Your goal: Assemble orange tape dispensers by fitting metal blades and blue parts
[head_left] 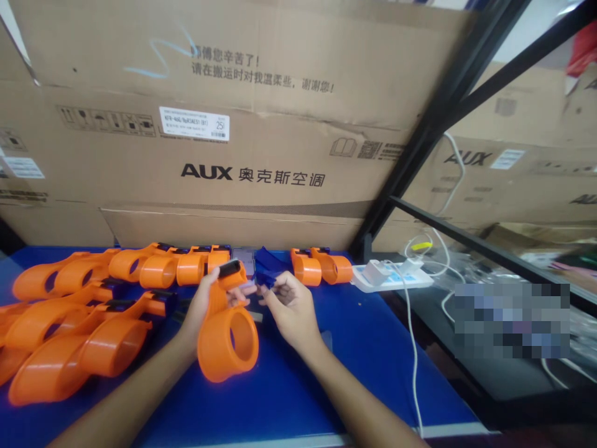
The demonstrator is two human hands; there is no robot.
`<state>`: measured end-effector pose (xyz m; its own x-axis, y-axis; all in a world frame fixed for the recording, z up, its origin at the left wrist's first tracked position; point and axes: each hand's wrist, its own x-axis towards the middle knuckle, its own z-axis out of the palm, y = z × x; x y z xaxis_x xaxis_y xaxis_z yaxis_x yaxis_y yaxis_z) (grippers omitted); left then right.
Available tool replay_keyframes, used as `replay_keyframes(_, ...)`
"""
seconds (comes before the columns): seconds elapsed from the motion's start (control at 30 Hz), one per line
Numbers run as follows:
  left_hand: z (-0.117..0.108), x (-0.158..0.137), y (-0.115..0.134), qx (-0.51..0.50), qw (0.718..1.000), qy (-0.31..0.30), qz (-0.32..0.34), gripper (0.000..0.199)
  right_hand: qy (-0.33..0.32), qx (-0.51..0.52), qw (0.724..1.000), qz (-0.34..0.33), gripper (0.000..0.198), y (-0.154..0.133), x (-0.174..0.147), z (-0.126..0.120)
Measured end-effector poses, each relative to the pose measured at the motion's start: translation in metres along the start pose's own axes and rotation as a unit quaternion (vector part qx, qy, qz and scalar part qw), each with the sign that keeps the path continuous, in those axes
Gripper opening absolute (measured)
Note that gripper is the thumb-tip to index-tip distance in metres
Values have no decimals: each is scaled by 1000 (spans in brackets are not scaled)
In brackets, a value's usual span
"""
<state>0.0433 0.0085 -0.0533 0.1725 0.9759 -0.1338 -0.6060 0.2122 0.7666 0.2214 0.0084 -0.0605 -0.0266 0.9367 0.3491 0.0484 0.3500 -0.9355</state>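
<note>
My left hand (201, 305) is closed around the stem of an orange plastic ring-shaped holder (208, 351). Its wide ring hangs below my fingers, and a black insert (229, 268) shows at its upper end. Just to the right, my right hand (296, 308) pinches a small dark blue plastic piece (267, 278) between thumb and fingers. The two hands are close together over the blue table (298, 398), and the blue piece is apart from the orange holder. My left fingertips are partly hidden behind the holder.
Several similar orange holders (112, 348) crowd the left; more orange holders (308, 271) stand behind my right hand. A white power strip (373, 286) with a cable (410, 336) lies at the right edge. Large cardboard boxes (280, 124) and a black metal frame (420, 130) rise behind.
</note>
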Motion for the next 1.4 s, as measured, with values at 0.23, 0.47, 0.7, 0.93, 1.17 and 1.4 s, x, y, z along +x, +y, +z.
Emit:
replay_keyframes(0.23, 8, -6, 0, -12, 999, 37, 9, 49, -80, -212, 965, -131, 4, -11, -2, -1)
replay_keyframes(0.47, 4, -3, 3, 39, 998, 48, 24, 51, -198, -48, 978, -39, 21, -20, -2, -7)
replay_keyframes(0.7, 4, -4, -4, 95, 993, 21, 61, 44, -136, 25, 988, 70, 25, -8, -4, 3)
replay_keyframes(0.93, 5, -1, -4, 156, 983, 42, 90, 41, 32, 3, 999, 17, 18, -8, -2, -4)
replay_keyframes(1.17, 5, -2, -11, 155, 987, 8, 52, 42, 44, 81, 995, -23, 22, -13, -3, 0)
replay_keyframes(1.4, -4, 0, -13, 214, 974, -3, 70, 29, 12, -10, 998, -67, 13, -9, -7, 2)
